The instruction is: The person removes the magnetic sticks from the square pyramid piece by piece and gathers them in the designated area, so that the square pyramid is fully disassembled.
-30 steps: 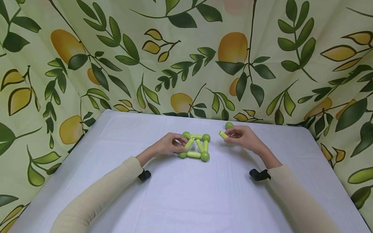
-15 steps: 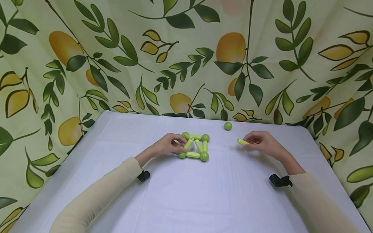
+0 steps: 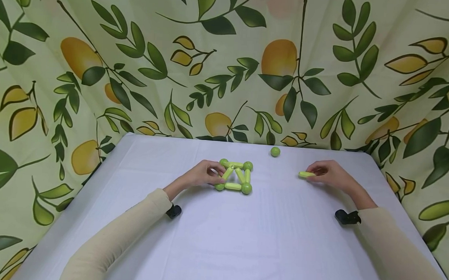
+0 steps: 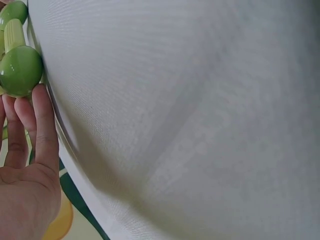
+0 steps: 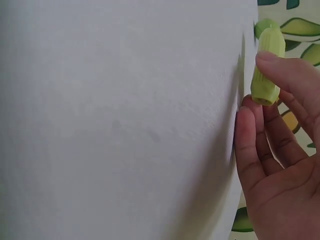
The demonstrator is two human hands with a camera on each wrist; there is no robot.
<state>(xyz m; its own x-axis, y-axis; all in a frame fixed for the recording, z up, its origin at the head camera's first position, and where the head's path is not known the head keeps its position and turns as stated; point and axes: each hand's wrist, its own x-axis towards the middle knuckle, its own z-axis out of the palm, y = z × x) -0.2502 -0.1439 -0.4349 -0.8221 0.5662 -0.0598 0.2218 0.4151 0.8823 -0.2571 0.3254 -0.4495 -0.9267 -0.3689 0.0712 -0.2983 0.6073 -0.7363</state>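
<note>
One ball (image 3: 275, 152) loose near the table's (image 3: 265, 242) far edge

Wide right, a rod (image 3: 304, 174) is pinched by the right hand (image 3: 330, 174); the frame (image 3: 239, 174) is gripped at its left by the left hand (image 3: 203, 172). It could be popped apart by a squeeze, the ball rolled off by a nudge.

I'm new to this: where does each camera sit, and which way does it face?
Head: worn on the head, facing forward and down at the white table, green frame and curtain; left hand, right hand and beige sleeves show.
Left wrist: worn there, looking along that hand toward a green ball; part of the hand shows.
Right wrist: worn there, looking along that hand toward a green rod; part of the hand shows.
Head and right wrist share the rod.
</note>
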